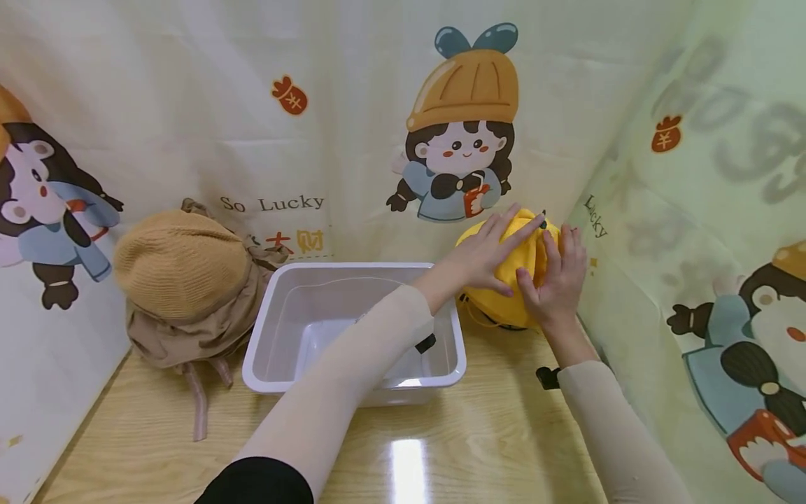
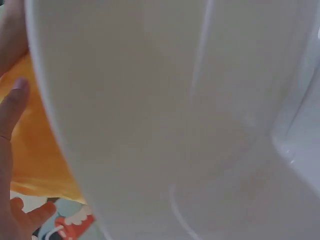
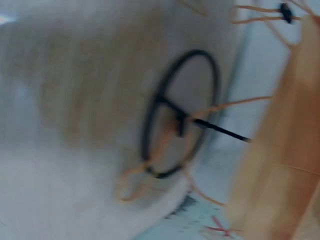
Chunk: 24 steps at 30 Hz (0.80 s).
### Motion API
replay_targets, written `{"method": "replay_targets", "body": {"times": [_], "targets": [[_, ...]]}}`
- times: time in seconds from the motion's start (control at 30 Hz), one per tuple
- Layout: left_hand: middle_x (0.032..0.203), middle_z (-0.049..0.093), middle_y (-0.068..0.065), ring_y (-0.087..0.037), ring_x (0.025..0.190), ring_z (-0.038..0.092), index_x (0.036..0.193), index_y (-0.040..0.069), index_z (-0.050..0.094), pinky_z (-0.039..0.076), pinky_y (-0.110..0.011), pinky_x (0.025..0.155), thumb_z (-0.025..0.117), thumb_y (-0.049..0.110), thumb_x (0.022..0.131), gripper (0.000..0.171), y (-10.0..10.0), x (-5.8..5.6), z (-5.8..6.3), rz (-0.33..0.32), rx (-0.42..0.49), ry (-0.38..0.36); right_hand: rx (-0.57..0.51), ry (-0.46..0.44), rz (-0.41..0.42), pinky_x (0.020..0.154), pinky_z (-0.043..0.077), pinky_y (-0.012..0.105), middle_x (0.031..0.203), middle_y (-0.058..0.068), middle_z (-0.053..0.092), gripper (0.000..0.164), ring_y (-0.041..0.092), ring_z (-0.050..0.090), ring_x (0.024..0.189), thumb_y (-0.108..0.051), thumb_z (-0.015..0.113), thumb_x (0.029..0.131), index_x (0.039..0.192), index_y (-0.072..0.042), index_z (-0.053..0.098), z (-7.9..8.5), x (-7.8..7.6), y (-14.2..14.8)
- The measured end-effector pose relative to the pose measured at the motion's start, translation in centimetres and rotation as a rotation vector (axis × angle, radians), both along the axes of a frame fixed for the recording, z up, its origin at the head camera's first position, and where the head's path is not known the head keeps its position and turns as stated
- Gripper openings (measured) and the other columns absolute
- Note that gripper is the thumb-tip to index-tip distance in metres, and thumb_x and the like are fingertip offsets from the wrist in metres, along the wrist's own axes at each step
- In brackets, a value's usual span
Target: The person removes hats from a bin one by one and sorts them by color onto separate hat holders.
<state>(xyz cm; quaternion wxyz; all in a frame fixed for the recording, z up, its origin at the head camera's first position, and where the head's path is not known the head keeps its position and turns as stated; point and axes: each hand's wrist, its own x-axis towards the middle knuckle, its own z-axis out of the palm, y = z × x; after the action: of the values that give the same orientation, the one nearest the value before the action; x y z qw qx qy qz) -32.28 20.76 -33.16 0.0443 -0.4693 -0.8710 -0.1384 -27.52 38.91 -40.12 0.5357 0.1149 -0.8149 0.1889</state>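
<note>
A yellow cloth hat (image 1: 500,309) with a thin drawstring stands upright at the right, close to the wall. Across its top and left side lies my left hand (image 1: 481,257), fingers spread. My right hand (image 1: 559,280) touches the right side with its fingers extended upward. From the right wrist, a black ring (image 3: 147,125) on a thin rod shows below the orange-looking fabric (image 3: 280,170), with cords and a black toggle (image 3: 286,13) hanging near it. The left wrist view has part of the fabric (image 2: 40,150) beyond the tub wall. Behind the hands, much of the hat is hidden.
A white plastic tub (image 1: 352,386) stands in the middle, under my left forearm. At left, a tan knitted cap (image 1: 182,262) sits over a brown cloth hat (image 1: 182,343) with hanging straps (image 1: 199,406). Printed curtains (image 1: 352,140) surround the wooden table (image 1: 491,434).
</note>
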Motion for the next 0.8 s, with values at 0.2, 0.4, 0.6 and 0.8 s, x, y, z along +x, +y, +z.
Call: {"method": "replay_targets", "body": {"times": [0.2,0.4,0.6,0.8], "targets": [[0.164,-0.028,0.001,-0.035,0.154,0.006,0.148,0.049,-0.030,0.049,-0.039,0.103,0.086,0.046,0.075,0.137,1.1,-0.4,0.1,-0.019,-0.058,-0.081,0.067,-0.032,0.001,0.117,0.020,0.064,0.165,0.009,0.021,0.076,0.040,0.021,0.150,-0.065,0.053,0.092,0.157,-0.030,0.033,-3.3,-0.3,0.8],[0.166,-0.021,0.001,-0.031,0.152,0.017,0.151,0.047,-0.026,0.042,-0.040,0.110,0.086,0.045,0.075,0.135,1.3,-0.9,-0.7,-0.023,-0.042,-0.053,0.050,-0.010,0.006,0.117,0.024,0.062,0.163,0.014,0.024,0.076,0.044,0.025,0.148,-0.064,0.057,0.090,0.156,-0.031,0.034,-4.3,-0.5,0.8],[0.166,-0.017,-0.008,-0.028,0.154,0.010,0.149,0.040,-0.034,0.028,-0.041,0.120,0.087,0.046,0.074,0.142,0.9,-1.1,-1.2,0.039,0.055,-0.122,-0.040,-0.067,0.037,0.117,0.025,0.058,0.158,0.015,0.037,0.084,0.039,0.033,0.145,-0.067,0.052,0.090,0.154,-0.015,0.036,-1.2,-0.2,0.8],[0.168,0.004,-0.003,-0.020,0.153,0.011,0.145,0.037,-0.040,0.017,-0.033,0.123,0.087,0.048,0.073,0.147,0.2,-1.4,-1.8,0.058,0.074,-0.203,-0.066,-0.291,0.050,0.116,0.026,0.058,0.155,0.010,0.042,0.085,0.038,0.038,0.142,-0.071,0.042,0.092,0.153,-0.012,0.039,1.9,-1.3,0.5]]}}
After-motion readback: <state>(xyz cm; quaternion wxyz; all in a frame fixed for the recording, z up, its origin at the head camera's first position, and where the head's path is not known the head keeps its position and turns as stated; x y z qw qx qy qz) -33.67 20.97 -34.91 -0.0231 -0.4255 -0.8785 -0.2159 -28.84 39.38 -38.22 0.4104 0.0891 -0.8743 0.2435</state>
